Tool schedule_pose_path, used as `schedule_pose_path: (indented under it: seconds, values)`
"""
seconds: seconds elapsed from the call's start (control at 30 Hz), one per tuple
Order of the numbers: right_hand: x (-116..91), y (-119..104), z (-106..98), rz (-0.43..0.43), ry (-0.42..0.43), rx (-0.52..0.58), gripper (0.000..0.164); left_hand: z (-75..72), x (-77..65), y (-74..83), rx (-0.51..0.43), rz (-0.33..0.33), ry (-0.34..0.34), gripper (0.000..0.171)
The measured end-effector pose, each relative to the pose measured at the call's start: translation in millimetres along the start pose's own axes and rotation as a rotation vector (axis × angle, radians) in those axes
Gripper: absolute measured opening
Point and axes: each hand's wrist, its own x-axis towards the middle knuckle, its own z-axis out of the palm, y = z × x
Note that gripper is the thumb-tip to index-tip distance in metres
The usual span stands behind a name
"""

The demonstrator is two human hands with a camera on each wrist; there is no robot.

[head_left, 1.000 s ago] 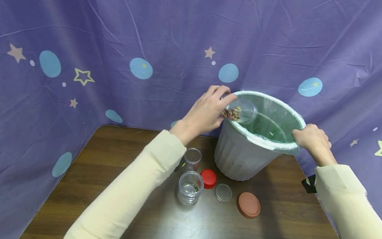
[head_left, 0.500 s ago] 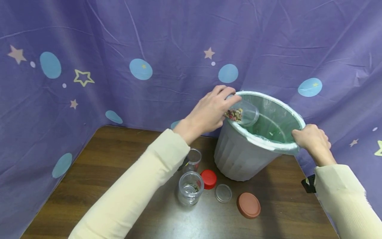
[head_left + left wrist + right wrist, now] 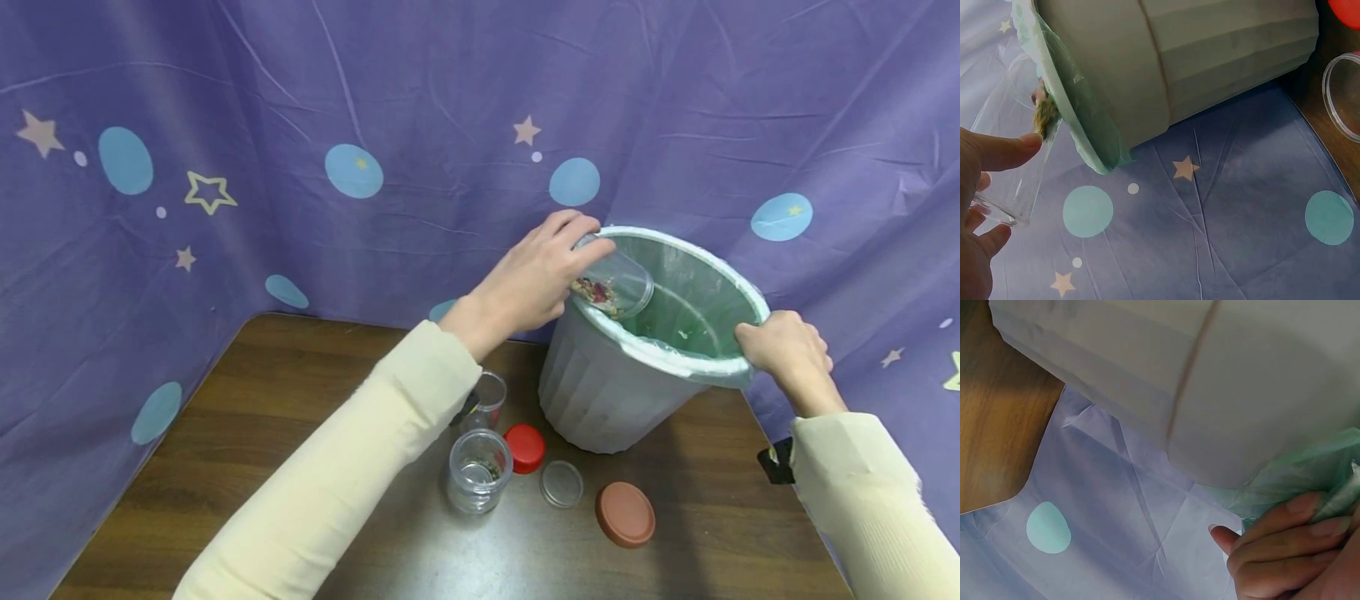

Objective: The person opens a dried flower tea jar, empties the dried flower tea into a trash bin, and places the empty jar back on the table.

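Note:
My left hand (image 3: 528,275) grips a clear plastic jar (image 3: 628,279) by its base end. The jar is tilted mouth-down over the left rim of a grey trash bin (image 3: 592,387), which is lined with a green bag (image 3: 701,321). Mixed red, yellow and dark peppercorn-like bits (image 3: 597,293) lie along the jar's lower wall. In the left wrist view, thumb and fingers stand on either side of the jar (image 3: 1019,175). My right hand (image 3: 787,354) holds the bin's right rim, its fingers curled over the bag's edge in the right wrist view.
On the wooden table (image 3: 300,375), left of the bin, stand an open clear jar (image 3: 474,492) with some bits inside and a second clear jar (image 3: 491,392). Nearby lie a red lid (image 3: 524,448), a clear lid (image 3: 561,484) and a brownish-red lid (image 3: 626,514). A purple curtain (image 3: 450,100) hangs behind.
My left hand has moved slightly right and tipped the jar further down. The bits inside have slid toward its mouth and spread out. My right hand has stayed on the rim.

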Motion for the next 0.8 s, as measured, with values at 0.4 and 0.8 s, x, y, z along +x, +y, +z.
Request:
schedule_pose_path:
  seconds: [0.4, 0.8]
  values:
    - [0, -1, 0, 0.002, -0.001, 0.004, 0.054, 2.5, -5.2, -2.4, -0.012, -0.052, 0.008, 0.055]
    - [0, 0, 0, 0.011, 0.004, 0.0, 0.054, 11.8, -17.5, -7.1, -0.186, -0.257, 0.07, 0.063]
